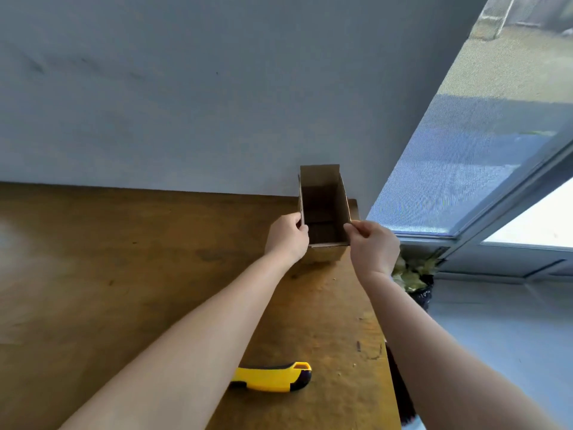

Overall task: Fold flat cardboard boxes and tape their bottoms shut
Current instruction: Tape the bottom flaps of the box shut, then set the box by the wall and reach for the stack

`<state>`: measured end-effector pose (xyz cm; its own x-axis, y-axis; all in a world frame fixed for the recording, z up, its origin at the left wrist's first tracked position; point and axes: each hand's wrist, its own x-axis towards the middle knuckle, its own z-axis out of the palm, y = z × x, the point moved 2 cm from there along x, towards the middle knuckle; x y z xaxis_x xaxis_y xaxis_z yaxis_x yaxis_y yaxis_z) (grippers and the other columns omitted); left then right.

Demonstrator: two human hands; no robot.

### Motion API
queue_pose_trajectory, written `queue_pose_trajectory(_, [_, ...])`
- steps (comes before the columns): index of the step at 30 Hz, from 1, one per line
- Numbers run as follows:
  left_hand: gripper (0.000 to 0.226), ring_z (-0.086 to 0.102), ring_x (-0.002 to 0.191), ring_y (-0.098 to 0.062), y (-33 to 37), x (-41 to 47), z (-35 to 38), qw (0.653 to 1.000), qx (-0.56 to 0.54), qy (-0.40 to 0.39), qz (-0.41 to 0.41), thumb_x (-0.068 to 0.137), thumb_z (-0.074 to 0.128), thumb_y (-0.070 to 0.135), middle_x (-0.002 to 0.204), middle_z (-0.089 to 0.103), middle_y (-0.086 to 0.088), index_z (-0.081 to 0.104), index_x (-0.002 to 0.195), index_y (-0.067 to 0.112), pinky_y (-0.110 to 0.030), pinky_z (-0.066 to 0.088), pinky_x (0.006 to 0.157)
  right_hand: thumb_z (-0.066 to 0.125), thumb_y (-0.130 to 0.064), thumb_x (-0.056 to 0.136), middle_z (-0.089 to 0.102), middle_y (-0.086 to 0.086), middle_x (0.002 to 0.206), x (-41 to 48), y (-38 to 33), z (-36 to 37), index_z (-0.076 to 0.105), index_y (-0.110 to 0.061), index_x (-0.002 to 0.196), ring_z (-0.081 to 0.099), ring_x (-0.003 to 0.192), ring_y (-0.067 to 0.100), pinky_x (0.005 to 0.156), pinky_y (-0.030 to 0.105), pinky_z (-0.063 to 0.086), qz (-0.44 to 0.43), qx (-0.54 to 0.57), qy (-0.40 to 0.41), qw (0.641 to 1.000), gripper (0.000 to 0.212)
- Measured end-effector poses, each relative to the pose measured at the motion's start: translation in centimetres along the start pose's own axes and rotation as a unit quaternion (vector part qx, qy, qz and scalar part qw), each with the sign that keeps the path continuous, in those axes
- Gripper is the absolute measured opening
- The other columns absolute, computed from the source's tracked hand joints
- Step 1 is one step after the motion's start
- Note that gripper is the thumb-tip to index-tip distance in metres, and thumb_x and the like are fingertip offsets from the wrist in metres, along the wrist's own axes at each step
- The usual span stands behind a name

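Observation:
A small brown cardboard box stands upright with its open top facing me, at the far right corner of the wooden table, close to the wall. My left hand grips the box's left wall near the front edge. My right hand pinches the right wall's top edge between thumb and fingers. The far flap stands up against the wall. The inside of the box is dark, and no tape shows on it.
A yellow and black utility knife lies near the table's front, between my forearms. A grey wall backs the table. To the right are a window and a dark pot with pale leaves below the table's edge.

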<state>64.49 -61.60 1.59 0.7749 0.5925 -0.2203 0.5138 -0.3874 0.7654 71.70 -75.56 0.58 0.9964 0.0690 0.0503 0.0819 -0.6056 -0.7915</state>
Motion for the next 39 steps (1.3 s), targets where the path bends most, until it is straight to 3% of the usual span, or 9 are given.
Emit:
queue_pose_trajectory(6, [0.043, 0.056, 0.12, -0.026, 2.0, 2.9, 2.1, 0.999, 0.02, -0.012, 0.027, 0.1, 0.045, 0.023, 0.145, 0.046, -0.006, 0.043, 0.142, 0.013, -0.038, 0.047, 0.1, 0.068, -0.03, 0.087, 0.074, 0.005, 0.096, 3.3, 0.9, -0.2, 0.075, -0.017, 0.1, 0.064, 0.097, 0.023, 0.075, 0.022, 0.035, 0.008, -0.004, 0.014, 1.0, 0.02])
queue_pose_trajectory(10, [0.045, 0.041, 0.134, -0.024, 2.9, 4.3, 2.8, 0.997, 0.058, 0.004, 0.05, 0.101, 0.043, 0.025, 0.147, 0.043, -0.005, 0.04, 0.144, 0.013, -0.033, 0.036, 0.105, 0.068, -0.033, 0.087, 0.072, 0.003, 0.094, 4.4, 1.0, 0.1, 0.074, -0.018, 0.099, 0.063, 0.094, 0.021, 0.075, 0.025, 0.036, -0.01, -0.026, -0.007, 1.0, 0.02])
queue_pose_trajectory(14, [0.049, 0.037, 0.137, -0.024, 2.8, 4.3, 3.2, 0.996, 0.069, -0.006, 0.06, 0.101, 0.042, 0.033, 0.15, 0.04, -0.004, 0.036, 0.146, 0.016, -0.036, 0.035, 0.107, 0.067, -0.036, 0.087, 0.066, 0.0, 0.093, 4.3, 1.1, 0.7, 0.071, -0.02, 0.094, 0.061, 0.088, 0.019, 0.067, 0.027, 0.032, -0.046, -0.043, -0.033, 0.997, 0.018])
queue_pose_trajectory(19, [0.053, 0.039, 0.136, -0.023, 2.4, 3.0, 2.0, 0.994, 0.079, -0.012, 0.076, 0.098, 0.046, 0.041, 0.149, 0.041, -0.001, 0.037, 0.145, 0.02, -0.037, 0.037, 0.106, 0.061, -0.042, 0.09, 0.062, -0.001, 0.109, 3.8, 0.8, 0.5, 0.058, -0.021, 0.125, 0.058, 0.098, 0.017, 0.074, 0.028, 0.036, -0.063, -0.032, -0.065, 0.995, 0.041])
queue_pose_trajectory(24, [0.048, 0.044, 0.131, -0.021, 1.0, -0.3, -1.7, 0.982, 0.156, 0.047, 0.098, 0.096, 0.052, 0.032, 0.144, 0.047, -0.002, 0.043, 0.142, 0.019, -0.037, 0.042, 0.102, 0.061, -0.034, 0.091, 0.053, 0.003, 0.125, 1.8, -0.7, -0.6, 0.051, -0.019, 0.132, 0.053, 0.113, 0.021, 0.082, 0.031, 0.041, -0.11, -0.032, -0.055, 0.992, 0.045])
queue_pose_trajectory(28, [0.047, 0.043, 0.131, -0.02, -1.3, -4.1, -6.2, 0.962, 0.226, 0.112, 0.108, 0.096, 0.054, 0.029, 0.142, 0.049, -0.001, 0.046, 0.14, 0.016, -0.034, 0.04, 0.102, 0.061, -0.031, 0.091, 0.052, 0.003, 0.132, -1.2, -3.3, -0.9, 0.048, -0.019, 0.137, 0.046, 0.121, 0.023, 0.098, 0.038, 0.041, -0.185, -0.062, -0.059, 0.979, 0.049])
queue_pose_trajectory(39, [0.047, 0.041, 0.133, -0.022, -9.0, -16.1, -18.5, 0.877, 0.396, 0.271, 0.036, 0.093, 0.056, 0.033, 0.142, 0.049, -0.003, 0.049, 0.137, 0.017, -0.039, 0.036, 0.107, 0.06, -0.038, 0.09, 0.046, 0.002, 0.142, -12.6, -12.2, 1.5, 0.043, -0.02, 0.14, 0.037, 0.133, 0.024, 0.111, 0.039, 0.028, -0.396, -0.165, -0.15, 0.891, 0.055])
